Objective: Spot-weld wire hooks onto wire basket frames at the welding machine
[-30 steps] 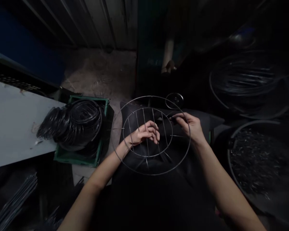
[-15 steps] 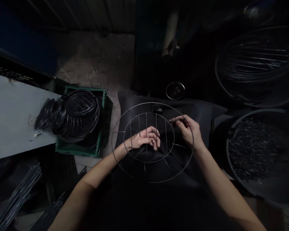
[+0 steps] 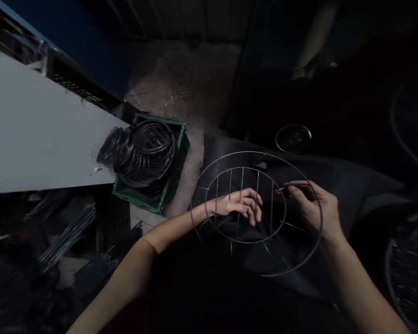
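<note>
A round wire rack (image 3: 243, 178), two concentric rings with parallel bars across the inner one and short spokes, spans the space before my lap. My left hand (image 3: 242, 204) is seen through the inner ring, its fingers loosely curled and apart, holding nothing visible. At the rack's upper right, the thumb and forefinger of my right hand (image 3: 315, 204) are closed on a short wire (image 3: 282, 189) between the rings. Whether that wire is joined to the rings cannot be made out. A dark apron or cloth (image 3: 334, 174) lies beneath the rack.
Left of me, a green crate (image 3: 139, 202) holds bundled dark wire rings (image 3: 149, 148), beside a pale panel (image 3: 38, 125). Bundled rods (image 3: 68, 236) lie lower left. A small round metal piece (image 3: 293, 138) lies ahead. A tub (image 3: 390, 264) with small metal pieces stands at right.
The view has swung left, so crate, rack and hands appear further right. My right hand stays pinched at the rack's upper right; the left remains loosely open.
</note>
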A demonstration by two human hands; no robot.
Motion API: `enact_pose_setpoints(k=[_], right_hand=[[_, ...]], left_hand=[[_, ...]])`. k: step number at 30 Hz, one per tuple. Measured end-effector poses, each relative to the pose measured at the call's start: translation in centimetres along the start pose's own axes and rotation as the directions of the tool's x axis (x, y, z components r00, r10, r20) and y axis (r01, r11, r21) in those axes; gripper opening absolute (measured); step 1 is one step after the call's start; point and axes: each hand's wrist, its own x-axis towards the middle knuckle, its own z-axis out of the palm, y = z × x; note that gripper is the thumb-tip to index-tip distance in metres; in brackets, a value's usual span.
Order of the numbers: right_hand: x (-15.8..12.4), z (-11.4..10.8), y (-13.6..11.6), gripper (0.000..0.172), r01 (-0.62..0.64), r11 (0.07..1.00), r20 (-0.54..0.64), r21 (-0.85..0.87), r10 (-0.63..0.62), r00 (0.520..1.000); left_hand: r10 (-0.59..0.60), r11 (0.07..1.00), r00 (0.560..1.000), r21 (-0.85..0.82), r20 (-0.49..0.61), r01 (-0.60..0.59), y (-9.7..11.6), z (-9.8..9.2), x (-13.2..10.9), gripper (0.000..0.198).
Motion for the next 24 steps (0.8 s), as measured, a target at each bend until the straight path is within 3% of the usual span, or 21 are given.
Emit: enact_pose_setpoints(k=[4,9,18,21,24], right_hand=[[0.7,0.6,0.6,0.036,-0.043,0.992,-0.017,0.116,0.045,0.999],[-0.3,-0.3,1.2,0.035,-0.073,0.974,0.046,0.213,0.065,0.997],[-4.2,2.0,1.5,0.036,-0.245,0.915,0.234,0.322,0.174,0.957],[-5.2,2.5,1.2,0.035,-0.191,0.931,0.183,0.312,0.138,0.973],[-5.7,2.7,0.7,0.022,-0.029,0.983,0.073,0.182,0.016,0.997]], left_hand=[[0.078,0.997,0.993,0.004,-0.091,-0.078,0.3,-1.6,0.0,0.041],[0.236,0.972,0.936,0.081,-0.26,-0.222,1.9,-3.4,0.0,0.037],[0.325,0.946,0.896,0.121,-0.302,-0.302,2.2,-3.4,0.1,0.037],[0.321,0.947,0.886,0.125,-0.334,-0.296,2.1,-3.3,0.1,0.038],[0.321,0.947,0.879,0.134,-0.351,-0.292,2.1,-3.2,0.2,0.039]])
